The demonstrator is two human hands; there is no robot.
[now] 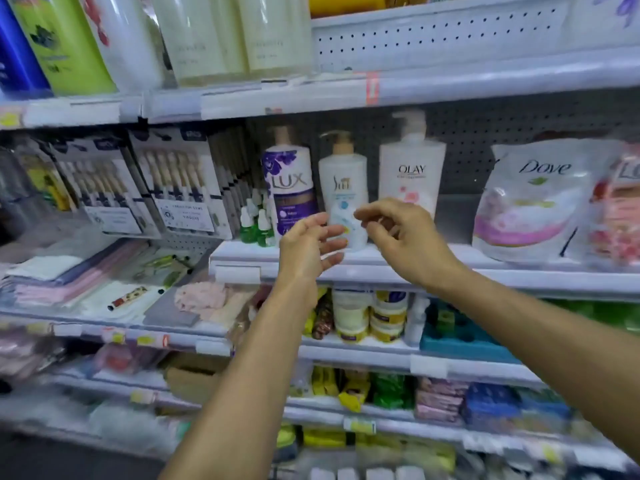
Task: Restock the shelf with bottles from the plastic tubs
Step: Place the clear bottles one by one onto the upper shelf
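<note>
On the shelf (346, 261), three pump bottles already stand in a row, Lux (291, 181), a white middle bottle (343, 188) and Olay (412, 168), with bare ledge beside them; no tubs show, so what remains is unclear. All stand upright, long axes vertical, labels outward. The left hand (304, 247) and right hand (405, 237) hover before the middle bottle, each grip loosely open and empty.
</note>
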